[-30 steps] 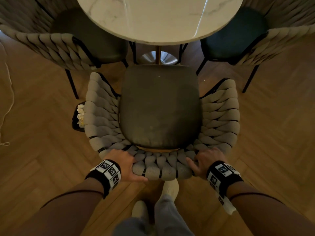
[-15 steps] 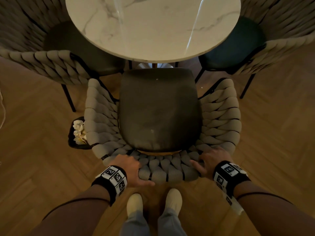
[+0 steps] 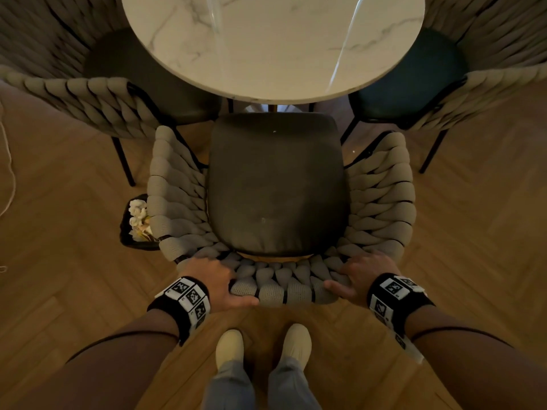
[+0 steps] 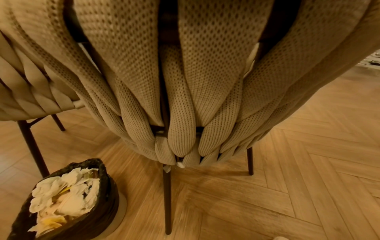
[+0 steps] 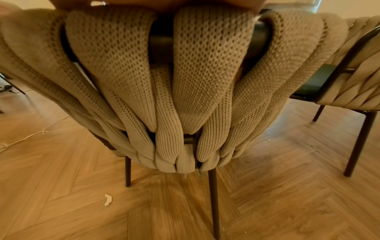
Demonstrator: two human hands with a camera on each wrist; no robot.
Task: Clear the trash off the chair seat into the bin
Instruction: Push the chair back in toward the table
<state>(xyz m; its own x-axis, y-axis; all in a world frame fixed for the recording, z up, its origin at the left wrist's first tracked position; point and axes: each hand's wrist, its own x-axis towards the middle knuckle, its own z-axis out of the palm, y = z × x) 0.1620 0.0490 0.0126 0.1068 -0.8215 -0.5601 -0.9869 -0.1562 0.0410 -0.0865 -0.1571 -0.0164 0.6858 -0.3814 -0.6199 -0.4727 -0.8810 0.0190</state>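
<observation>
A chair with a dark seat cushion and a beige braided backrest stands before me, its front edge just under the round marble table. The cushion bears only a few tiny pale specks. My left hand grips the top rim of the backrest at its left, thumb on the outer side. My right hand grips the rim at its right. A small dark bin full of crumpled white paper stands on the floor by the chair's left side. Both wrist views face the knitted backrest.
Two more braided chairs flank the table, one at the left, one at the right. The floor is herringbone wood. A small white scrap lies on it behind the chair. A thin cord runs at the far left. My feet stand behind the chair.
The chair has slid forward toward the table, its seat front now reaching under the tabletop. Both hands keep their grip on the backrest rim. My feet have stepped up side by side.
</observation>
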